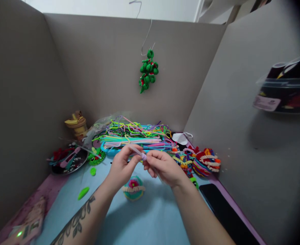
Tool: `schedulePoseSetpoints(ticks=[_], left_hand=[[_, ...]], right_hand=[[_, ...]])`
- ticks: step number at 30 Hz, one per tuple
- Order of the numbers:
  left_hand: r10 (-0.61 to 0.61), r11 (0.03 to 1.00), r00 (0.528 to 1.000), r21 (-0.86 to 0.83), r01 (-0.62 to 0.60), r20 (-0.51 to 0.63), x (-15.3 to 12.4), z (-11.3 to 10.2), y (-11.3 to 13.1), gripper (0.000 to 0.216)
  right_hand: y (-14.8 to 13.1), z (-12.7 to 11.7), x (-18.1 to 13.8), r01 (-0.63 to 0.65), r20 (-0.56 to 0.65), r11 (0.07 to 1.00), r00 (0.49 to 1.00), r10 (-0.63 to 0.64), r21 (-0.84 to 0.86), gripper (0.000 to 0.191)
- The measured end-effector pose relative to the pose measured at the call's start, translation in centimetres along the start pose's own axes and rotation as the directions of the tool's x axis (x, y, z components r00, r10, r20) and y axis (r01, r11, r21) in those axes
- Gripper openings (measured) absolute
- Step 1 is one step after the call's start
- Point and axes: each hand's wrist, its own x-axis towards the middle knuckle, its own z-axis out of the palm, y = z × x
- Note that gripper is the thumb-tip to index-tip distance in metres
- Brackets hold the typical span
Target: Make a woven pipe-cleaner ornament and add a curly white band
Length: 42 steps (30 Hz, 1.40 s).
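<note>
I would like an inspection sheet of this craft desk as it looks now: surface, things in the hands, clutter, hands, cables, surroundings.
Surface: light blue mat on a purple-edged desk, partly covered.
Job's things: a pale lilac pipe cleaner, held between both hands above the mat.
Clutter: heap of coloured pipe cleaners; round pink and teal piece; finished striped pieces; dark dish of scraps; green bits; black phone.
Hands: left hand and right hand both pinch the pipe cleaner.
Cables: nothing seen.
Surroundings: grey partition walls; green ornament hanging on a wire hook; clear bin at right.
</note>
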Motion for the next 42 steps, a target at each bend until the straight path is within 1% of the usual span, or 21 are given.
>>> schedulePoseSetpoints(ticks=[3, 6, 9, 11, 12, 14, 16, 19, 21, 24, 28, 30, 31, 33, 35, 38, 40, 42], left_hand=[[-0.046, 0.997, 0.999, 0.067, 0.046, -0.009, 0.2, -0.1, 0.1, 0.012], [-0.076, 0.987, 0.995, 0.138, 0.084, -0.059, 0.4, -0.1, 0.2, 0.010], [-0.107, 0.976, 0.991, 0.179, 0.121, -0.085, 0.5, 0.0, 0.3, 0.010], [-0.145, 0.973, 0.986, 0.170, 0.157, -0.083, 0.6, 0.0, 0.5, 0.011], [-0.163, 0.972, 0.983, 0.158, 0.175, -0.083, 0.6, 0.0, 0.5, 0.012], [-0.190, 0.971, 0.978, 0.129, 0.200, -0.085, 0.7, 0.0, 0.6, 0.013], [-0.211, 0.970, 0.974, 0.106, 0.219, -0.079, 0.8, 0.0, 0.7, 0.014], [-0.229, 0.969, 0.972, 0.082, 0.233, -0.059, 0.7, -0.1, 0.6, 0.014], [-0.232, 0.970, 0.971, 0.060, 0.235, -0.059, 0.7, -0.2, 0.5, 0.014], [-0.241, 0.969, 0.968, 0.037, 0.244, -0.071, 0.6, -0.1, 0.3, 0.016], [-0.237, 0.971, 0.967, -0.002, 0.238, -0.095, 0.5, 0.3, 0.3, 0.022], [-0.223, 0.975, 0.967, -0.010, 0.224, -0.121, 0.5, 0.5, 0.4, 0.022], [-0.216, 0.976, 0.968, -0.008, 0.216, -0.129, 0.5, 0.6, 0.4, 0.022], [-0.194, 0.981, 0.972, 0.003, 0.196, -0.131, 0.5, 0.6, 0.4, 0.021], [-0.171, 0.985, 0.978, 0.013, 0.174, -0.119, 0.5, 0.5, 0.4, 0.019], [-0.130, 0.991, 0.986, 0.031, 0.134, -0.099, 0.3, 0.4, 0.3, 0.013], [-0.098, 0.994, 0.992, 0.047, 0.102, -0.085, 0.2, 0.4, 0.4, 0.010], [-0.065, 0.995, 0.995, 0.070, 0.070, -0.072, 0.2, 0.4, 0.5, 0.009]], right_hand=[[-0.3, 0.2, -0.1, 0.013, -0.067, 0.998, 0.998, -0.009, 0.054, 0.030], [-0.4, 0.1, 0.0, 0.038, -0.143, 0.999, 0.989, -0.032, 0.037, 0.029], [-0.1, 0.0, 0.2, 0.081, -0.209, 0.995, 0.973, -0.093, -0.066, 0.029], [0.1, 0.0, 0.3, 0.121, -0.258, 0.967, 0.949, -0.179, -0.226, 0.027], [0.2, 0.1, 0.3, 0.138, -0.281, 0.935, 0.930, -0.236, -0.327, 0.025], [0.3, 0.3, 0.3, 0.161, -0.311, 0.844, 0.881, -0.357, -0.512, 0.020], [0.4, 0.6, 0.2, 0.171, -0.312, 0.744, 0.830, -0.462, -0.646, 0.016], [0.6, 0.8, 0.1, 0.175, -0.275, 0.603, 0.768, -0.578, -0.779, 0.011], [0.7, 0.9, 0.0, 0.176, -0.241, 0.524, 0.737, -0.631, -0.833, 0.009], [1.0, 0.9, -0.1, 0.164, -0.193, 0.425, 0.709, -0.678, -0.890, 0.008], [1.4, 1.0, -0.3, 0.114, -0.112, 0.264, 0.697, -0.709, -0.958, 0.010], [1.6, 1.1, -0.3, 0.107, -0.078, 0.208, 0.692, -0.717, -0.972, 0.013], [1.6, 1.1, -0.3, 0.112, -0.070, 0.203, 0.694, -0.717, -0.973, 0.014], [1.4, 1.2, -0.3, 0.138, -0.072, 0.239, 0.710, -0.700, -0.961, 0.012], [1.1, 1.2, -0.3, 0.168, -0.094, 0.321, 0.745, -0.661, -0.932, 0.002], [0.6, 1.0, -0.2, 0.183, -0.141, 0.455, 0.795, -0.590, -0.871, 0.015], [0.2, 0.8, -0.2, 0.193, -0.157, 0.518, 0.815, -0.557, -0.834, 0.015], [0.0, 0.6, -0.2, 0.216, -0.141, 0.552, 0.835, -0.532, -0.805, 0.014]])
